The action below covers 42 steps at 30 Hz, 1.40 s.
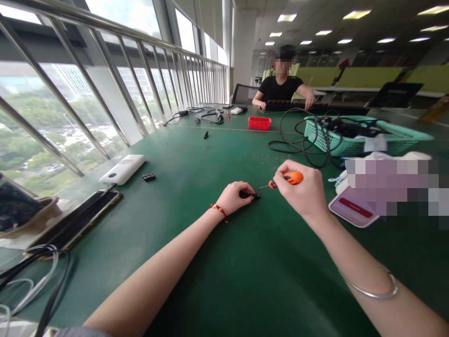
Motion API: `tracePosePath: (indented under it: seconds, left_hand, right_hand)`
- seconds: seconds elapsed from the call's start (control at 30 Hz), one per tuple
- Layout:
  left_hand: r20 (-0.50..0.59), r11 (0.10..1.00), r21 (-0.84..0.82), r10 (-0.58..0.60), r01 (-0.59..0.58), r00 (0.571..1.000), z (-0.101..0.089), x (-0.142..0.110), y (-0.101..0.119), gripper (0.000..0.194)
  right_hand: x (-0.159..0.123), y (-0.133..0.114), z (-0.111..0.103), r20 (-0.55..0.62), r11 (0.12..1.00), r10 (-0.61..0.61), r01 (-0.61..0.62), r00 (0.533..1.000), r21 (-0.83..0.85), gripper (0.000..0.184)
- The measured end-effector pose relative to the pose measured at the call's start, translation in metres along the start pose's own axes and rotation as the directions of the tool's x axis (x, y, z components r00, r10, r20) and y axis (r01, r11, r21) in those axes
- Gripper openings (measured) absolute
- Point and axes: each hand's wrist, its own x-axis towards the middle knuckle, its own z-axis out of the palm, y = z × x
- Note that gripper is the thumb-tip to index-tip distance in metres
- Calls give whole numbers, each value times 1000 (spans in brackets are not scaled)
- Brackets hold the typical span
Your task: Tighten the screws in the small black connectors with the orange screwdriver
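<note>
My left hand (233,196) rests on the green table (217,276), fingers pinched around a small black part (251,195) that pokes out to the right. My right hand (302,189) is closed around an orange-handled screwdriver (289,178). Its thin metal tip points left and down, ending just above the black part. A red string bracelet sits on my left wrist, a silver bangle on my right forearm.
A white power bank (122,169), a small black piece (148,177) and a phone (82,217) lie at the left. A red tray (259,123), a teal basket (386,138) of black cables and a pink card (352,208) lie beyond. A person in black sits at the far end.
</note>
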Motion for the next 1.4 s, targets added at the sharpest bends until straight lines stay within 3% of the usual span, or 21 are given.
tracePosePath:
  seconds: [0.13,0.3,0.47,0.93,1.4]
  left_hand:
    - [-6,1000,-13,-6,6,1000,0,0,-1,10]
    - [-12,1000,-25,-2,2,1000,0,0,-2,10]
    - [-40,1000,-26,-5,4,999,1,0,-3,10]
    - [-16,994,97,51,-50,999,1,-1,0,9]
    - [-44,987,126,111,-105,993,2,-2,5,12]
  right_hand:
    - [0,14,10,27,995,-98,97,995,27,23]
    - [-9,46,39,276,992,-69,96,959,-87,17]
    - [-21,59,56,390,980,-97,156,916,-121,17]
    - [-25,63,55,358,976,-142,191,923,-105,17]
    - [-25,58,56,351,926,-249,328,903,-187,21]
